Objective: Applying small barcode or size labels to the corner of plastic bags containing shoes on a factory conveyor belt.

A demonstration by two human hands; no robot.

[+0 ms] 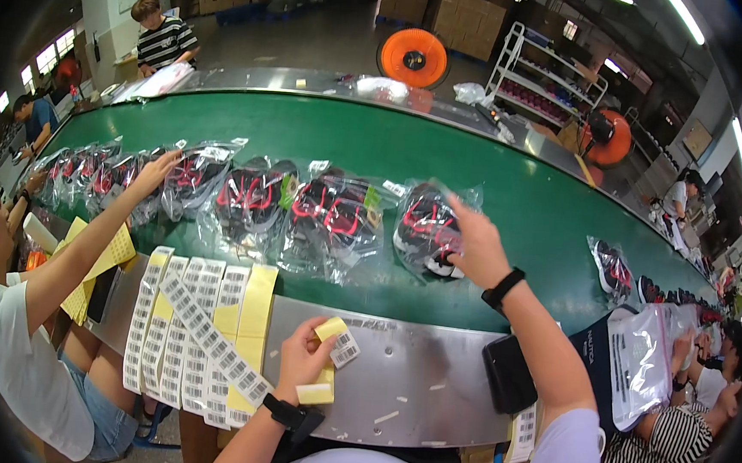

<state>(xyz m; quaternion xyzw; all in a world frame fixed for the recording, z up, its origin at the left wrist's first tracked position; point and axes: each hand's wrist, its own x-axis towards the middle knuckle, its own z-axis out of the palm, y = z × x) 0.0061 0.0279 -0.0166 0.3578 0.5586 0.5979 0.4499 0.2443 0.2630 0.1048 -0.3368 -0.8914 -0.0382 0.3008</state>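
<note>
Along the near edge of the belt, at your far left, a co-worker (51,373) is holding one hand (159,168) above the bagged shoes (257,202), which are lying in a row on the green belt (551,244). Just left of your own work, strips of barcode labels (200,331) are overlapping on the metal ledge (429,390). Beside them, your left hand (302,360) is gripping a label piece (345,350), white barcodes on yellow backing, between thumb and fingers. Farther right, your right hand (478,246) is hovering at or on the bag of black-and-pink shoes (423,226), at the near right end of that row; its thumb and fingers are standing apart (the fingertips are blurring, so you cannot tell whether they are pressing anything down). Small white stickers are showing at the upper ends of several bags, so you are probably working on labelling this one. Your next move is likely calling for a firm press on the sticker, then a fresh label peeled off the backing with the right fingers. Beyond your right forearm, another bagged shoe (613,274) is lying well apart on the belt, and a black case (510,373) is resting on the ledge.
</note>
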